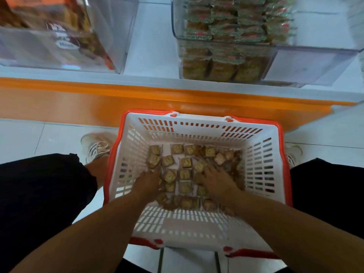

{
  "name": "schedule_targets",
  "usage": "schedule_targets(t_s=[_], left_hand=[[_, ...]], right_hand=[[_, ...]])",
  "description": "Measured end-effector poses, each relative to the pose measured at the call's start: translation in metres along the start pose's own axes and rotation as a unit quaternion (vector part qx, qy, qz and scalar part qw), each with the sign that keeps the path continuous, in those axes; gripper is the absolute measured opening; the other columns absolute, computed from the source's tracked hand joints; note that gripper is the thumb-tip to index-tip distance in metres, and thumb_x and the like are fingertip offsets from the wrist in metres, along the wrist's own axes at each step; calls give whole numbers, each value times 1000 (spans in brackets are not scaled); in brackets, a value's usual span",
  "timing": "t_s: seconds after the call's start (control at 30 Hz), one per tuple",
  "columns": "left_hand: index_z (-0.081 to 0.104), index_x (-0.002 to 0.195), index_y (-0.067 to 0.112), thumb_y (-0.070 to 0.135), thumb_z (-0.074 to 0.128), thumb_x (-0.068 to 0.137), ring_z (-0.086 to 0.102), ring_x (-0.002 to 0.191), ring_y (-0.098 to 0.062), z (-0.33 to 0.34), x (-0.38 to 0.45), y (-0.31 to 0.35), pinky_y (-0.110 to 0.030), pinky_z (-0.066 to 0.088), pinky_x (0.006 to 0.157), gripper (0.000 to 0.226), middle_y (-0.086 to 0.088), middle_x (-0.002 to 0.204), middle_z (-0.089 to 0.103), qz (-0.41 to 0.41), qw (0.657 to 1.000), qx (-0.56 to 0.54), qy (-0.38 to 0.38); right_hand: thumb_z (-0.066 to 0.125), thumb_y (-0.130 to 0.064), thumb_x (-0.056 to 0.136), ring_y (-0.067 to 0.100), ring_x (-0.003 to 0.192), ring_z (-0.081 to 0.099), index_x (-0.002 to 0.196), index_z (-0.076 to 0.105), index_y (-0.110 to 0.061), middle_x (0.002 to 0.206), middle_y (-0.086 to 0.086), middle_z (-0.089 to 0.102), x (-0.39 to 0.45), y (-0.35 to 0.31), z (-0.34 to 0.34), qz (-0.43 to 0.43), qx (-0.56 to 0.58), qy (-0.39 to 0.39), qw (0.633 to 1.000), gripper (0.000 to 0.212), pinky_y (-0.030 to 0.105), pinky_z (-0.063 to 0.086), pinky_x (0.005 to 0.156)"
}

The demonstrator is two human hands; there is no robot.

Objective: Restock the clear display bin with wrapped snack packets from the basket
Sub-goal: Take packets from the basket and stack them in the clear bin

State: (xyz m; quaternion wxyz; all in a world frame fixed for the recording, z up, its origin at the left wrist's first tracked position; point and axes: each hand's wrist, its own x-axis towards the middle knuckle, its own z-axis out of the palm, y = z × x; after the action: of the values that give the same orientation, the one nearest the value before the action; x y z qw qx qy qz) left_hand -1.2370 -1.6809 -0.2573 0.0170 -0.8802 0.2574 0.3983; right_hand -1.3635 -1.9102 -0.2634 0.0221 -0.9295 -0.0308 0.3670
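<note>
Both hands [149, 179] [216, 179] rest apart, spread on snack packets [185, 174] inside basket [197, 127]; I should scoop inward, gathering evenly.

White shelf [153, 46] with orange edge — two clear bins [315, 62] on it, snack-filled.

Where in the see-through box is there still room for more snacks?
The clear bin has bare room on its right side, between the stacked snack packets and the bin's right wall. Its left and middle are packed full. In the basket, both hands, left hand and right hand, rest on loose packets.
</note>
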Motion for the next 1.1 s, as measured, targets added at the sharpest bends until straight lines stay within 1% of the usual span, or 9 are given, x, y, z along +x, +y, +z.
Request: schedule_targets(t_s=[0.1, 0.27, 0.47, 0.53, 0.63, 0.73, 0.87, 1.03, 1.1], left_hand=[[16, 162, 25, 33, 57, 99, 57, 125, -38, -1, 2, 2, -46, 49, 102, 76, -16, 143, 55, 9, 998, -54, 14], [68, 124, 15, 25, 65, 94, 67, 113, -32, 3, 8, -1, -40, 54, 96, 31, -12, 124, 70, -4, 998, -58, 25], [72, 117, 18, 30, 71, 91, 67, 108, -29, 6, 12, -6, -36, 56, 90, 28, -9, 121, 70, 25, 995, -99, 16], [71, 92, 21, 31, 70, 88, 68, 89, -24, 6, 15, -8, -31, 53, 76, 11, -4, 97, 71, 27, 988, -147, 34], [56, 67, 25, 30, 74, 81, 55, 63, -2, 3, 17, -10, -27, 43, 62, 23, 7, 67, 61, 22, 973, -229, 32], [72, 82, 21, 28, 78, 78, 61, 77, -4, 3, 16, -8, -28, 51, 80, 9, -2, 87, 72, 81, 969, -232, -41], [63, 137, 22, 34, 64, 96, 55, 130, -21, 20, 15, 1, -33, 42, 112, 43, -4, 142, 61, 129, 979, -81, -134], [36, 151, 3, 25, 50, 105, 53, 133, -32, 29, 15, 16, -35, 41, 109, 53, -17, 145, 53, 94, 986, 22, -134], [40, 146, 7, 22, 52, 103, 58, 125, -34, 32, 13, 20, -39, 47, 105, 47, -16, 138, 58, 81, 989, 39, -118]], right_hand=[[43, -17, 104, 37, 148, 24, 156, 24, -14, 161, 18, 22, 11, -14, 3, -64, 22, -19, 997, 56, 51, 29, 114], [50, -24, 100, 41, 142, 30, 157, 14, -3, 156, 21, 29, 21, -36, 12, 67, 35, -31, 997, 70, 52, 34, 110], [55, -16, 97, 44, 137, 35, 149, 30, -8, 151, 20, 30, 21, -49, 2, 159, 103, -51, 981, 58, 56, 43, 103], [57, -12, 96, 45, 136, 36, 146, 34, -7, 153, 20, 26, 20, -46, -6, 169, 112, -64, 977, 55, 52, 45, 101], [59, -8, 95, 46, 133, 41, 151, 27, -4, 156, 22, 21, 25, -36, -9, 133, 125, -84, 980, 64, 52, 47, 103], [68, -7, 87, 41, 122, 53, 151, 25, -3, 148, 21, 39, 24, -22, -4, 63, 110, -84, 988, 78, 48, 51, 96], [71, -14, 85, 37, 105, 61, 137, 38, -6, 130, 20, 54, 25, -12, 1, 15, 98, -126, 987, 62, 45, 56, 84], [67, -27, 92, 42, 128, 49, 155, 25, -11, 157, 21, 29, 30, -18, 1, 27, 60, -192, 979, 77, 62, 42, 101], [66, -29, 95, 37, 127, 51, 153, 30, -13, 150, 14, 43, 32, -19, 1, 24, 86, -186, 979, 71, 53, 43, 100]])
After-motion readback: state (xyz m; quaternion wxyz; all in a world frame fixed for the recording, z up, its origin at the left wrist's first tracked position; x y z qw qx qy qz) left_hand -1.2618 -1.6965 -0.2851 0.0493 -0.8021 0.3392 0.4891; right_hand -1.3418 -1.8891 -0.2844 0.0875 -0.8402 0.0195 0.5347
